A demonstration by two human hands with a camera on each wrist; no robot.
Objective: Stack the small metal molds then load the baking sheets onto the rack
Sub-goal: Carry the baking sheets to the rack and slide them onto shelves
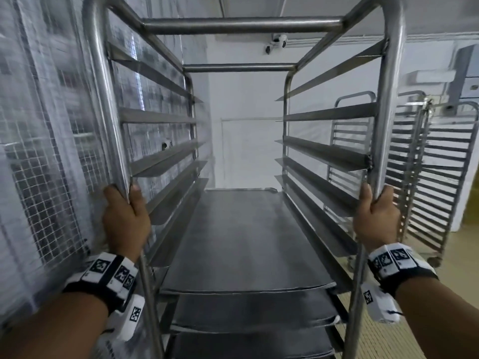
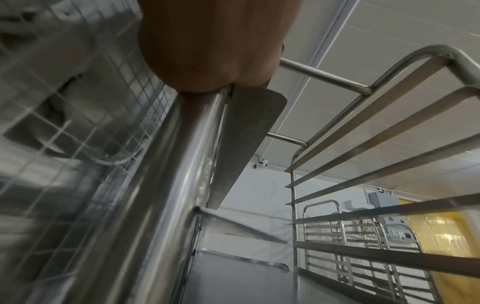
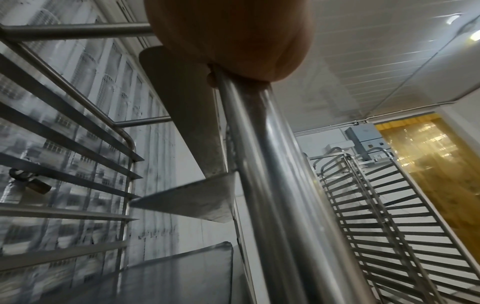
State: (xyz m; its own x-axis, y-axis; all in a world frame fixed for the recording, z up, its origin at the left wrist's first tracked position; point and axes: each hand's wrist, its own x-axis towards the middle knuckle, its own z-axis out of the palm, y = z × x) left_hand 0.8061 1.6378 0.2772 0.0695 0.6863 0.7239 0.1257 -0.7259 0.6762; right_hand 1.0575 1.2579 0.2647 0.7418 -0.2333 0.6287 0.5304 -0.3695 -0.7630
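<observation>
The left hand (image 1: 124,216) is clenched round the left near post (image 1: 108,112) of the rack (image 1: 241,24), fingers outside and thumb inside, just below a runner's near end. In the left wrist view the palm (image 2: 207,45) sits right on that tube (image 2: 166,164). On the left, very near the rack, hangs a mesh-backed plastic sheet (image 1: 39,151), blurred.

In the middle, 3 sheets (image 1: 246,242) lie on the lower runners, stacked one level above another; the runners above them hold nothing. No molds are in view, so I cannot tell where they are.

The right hand (image 1: 375,218) grasps the right near post (image 1: 388,112) at about the same height, wrapped round it likewise. The right wrist view shows that palm (image 3: 233,37) tight on the tube (image 3: 272,185). Far right stand 2 more racks (image 1: 435,177), near but apart from this one.

My reading: loading looks partly done and the rack is being steered. To do that well, keep both hands level and push evenly so it rolls straight, hold the frame upright so the sheets do not slide out of the open near end, and watch the gap to the plastic sheet on the left and the racks on the right. Fingers belong on the posts, clear of the runner ends.

The rack stands upright, its long axis vertical; its runners and the sheets run near to far, open end facing the person.
</observation>
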